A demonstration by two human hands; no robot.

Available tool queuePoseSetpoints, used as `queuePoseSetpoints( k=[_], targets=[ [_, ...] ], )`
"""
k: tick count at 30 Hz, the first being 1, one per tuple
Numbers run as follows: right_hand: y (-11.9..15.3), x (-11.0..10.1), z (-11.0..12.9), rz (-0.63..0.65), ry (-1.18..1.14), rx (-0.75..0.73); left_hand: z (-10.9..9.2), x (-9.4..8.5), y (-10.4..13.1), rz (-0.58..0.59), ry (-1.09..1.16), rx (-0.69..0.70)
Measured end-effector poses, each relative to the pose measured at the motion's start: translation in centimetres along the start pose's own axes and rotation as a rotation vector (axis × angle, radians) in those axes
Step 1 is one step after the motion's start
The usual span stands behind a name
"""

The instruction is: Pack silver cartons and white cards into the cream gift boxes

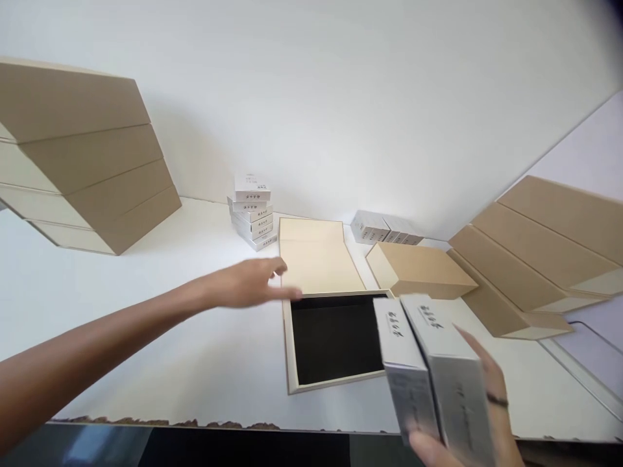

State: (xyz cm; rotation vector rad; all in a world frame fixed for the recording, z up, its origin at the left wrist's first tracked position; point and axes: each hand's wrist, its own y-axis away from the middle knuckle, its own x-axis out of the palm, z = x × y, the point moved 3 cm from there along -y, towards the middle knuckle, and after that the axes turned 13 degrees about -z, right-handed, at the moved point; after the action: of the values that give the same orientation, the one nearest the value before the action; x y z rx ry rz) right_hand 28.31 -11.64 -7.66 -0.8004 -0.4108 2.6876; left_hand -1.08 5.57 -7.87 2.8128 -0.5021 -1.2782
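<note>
Open box (288, 350) sits mid-worktop (204, 376), near the front edge. Its lid (316, 253) is folded back flat toward the wall; black lining is what shows inside. Front right corner is hidden behind the held cartons, so can't read that bit.

Right hand (501, 421): gripping two silver-white cartons side by side – left carton (407, 370) and right carton (450, 363) – thumb on the near faces, fingers round the far right side. Dark band on one finger. Both cartons tilted, printed ends up, held in front of the open box's right side.

Left hand (248, 282): blurred, thumb and fingers spread partway, nothing visible in the grasp. It's at the left side of the open box, by the fold between lid and tray; can't tell if the fingertips touch.

Other containers, all closed, contents not visible: tan box stack (97, 136) at left, four high; second tan stack (540, 246) at right; single tan box (428, 266) lying just right of the lid. Small carton pile (252, 217) stacked unevenly, left of the lid – carton row (384, 228) behind the single tan box.
</note>
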Motion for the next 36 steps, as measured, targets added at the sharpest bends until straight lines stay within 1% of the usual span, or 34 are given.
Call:
queuePoseSetpoints(
  k=[2, 3, 4, 5, 7, 8, 10, 12, 17, 21, 24, 26, 29, 31, 33, 35, 36],
  targets=[
    [-3.3, 0.3, 0.2, 0.100, 0.114, -0.104, -0.4, 1.6, 3.0, 0.128, 0.099, 0.117],
    [-4.9, 0.8, 0.5, 0.196, 0.164, -0.146, -0.5, 2.6, 4.0, 0.152, 0.137, 0.177],
    [-6.3, 1.3, 0.8, 0.288, 0.218, -0.189, -0.5, 3.7, 4.7, 0.137, 0.162, 0.230],
    [-7.5, 1.9, 1.1, 0.376, 0.269, -0.209, -0.5, 4.7, 5.0, 0.094, 0.174, 0.272],
    [-9.0, 3.1, 1.8, 0.518, 0.366, -0.203, -0.4, 6.5, 5.2, -0.004, 0.204, 0.330],
    [-9.4, 3.7, 2.0, 0.575, 0.408, -0.182, -0.3, 7.0, 5.1, -0.043, 0.232, 0.357],
    [-9.5, 4.7, 2.4, 0.663, 0.466, -0.142, -0.3, 7.3, 5.0, -0.085, 0.277, 0.423],
    [-9.3, 5.4, 2.5, 0.708, 0.487, -0.116, -0.4, 6.8, 5.1, -0.102, 0.288, 0.482],
    [-8.3, 6.0, 2.4, 0.731, 0.460, -0.051, 0.3, 5.3, 5.9, -0.057, 0.282, 0.490],
    [-8.1, 6.7, 2.7, 0.747, 0.396, -0.026, 1.1, 4.9, 6.4, -0.058, 0.255, 0.520],
    [-8.1, 7.3, 2.8, 0.799, 0.432, -0.017, 1.6, 4.5, 6.5, -0.041, 0.240, 0.550],
    [-8.1, 7.6, 2.6, 0.809, 0.420, -0.010, 1.8, 4.1, 6.6, -0.035, 0.240, 0.557],
    [-7.9, 7.9, 2.4, 0.771, 0.326, -0.042, 2.2, 3.6, 6.7, -0.034, 0.250, 0.560],
    [-7.7, 7.7, 2.1, 0.760, 0.300, -0.069, 2.6, 3.6, 6.9, 0.003, 0.237, 0.518],
    [-7.6, 7.0, 1.7, 0.730, 0.297, -0.078, 3.1, 3.6, 7.1, 0.056, 0.194, 0.439],
    [-7.8, 5.9, 1.3, 0.644, 0.296, -0.096, 3.5, 3.6, 7.6, 0.088, 0.148, 0.375],
    [-8.0, 5.3, 1.2, 0.595, 0.312, -0.099, 3.5, 3.5, 7.8, 0.093, 0.137, 0.366]
  ],
)
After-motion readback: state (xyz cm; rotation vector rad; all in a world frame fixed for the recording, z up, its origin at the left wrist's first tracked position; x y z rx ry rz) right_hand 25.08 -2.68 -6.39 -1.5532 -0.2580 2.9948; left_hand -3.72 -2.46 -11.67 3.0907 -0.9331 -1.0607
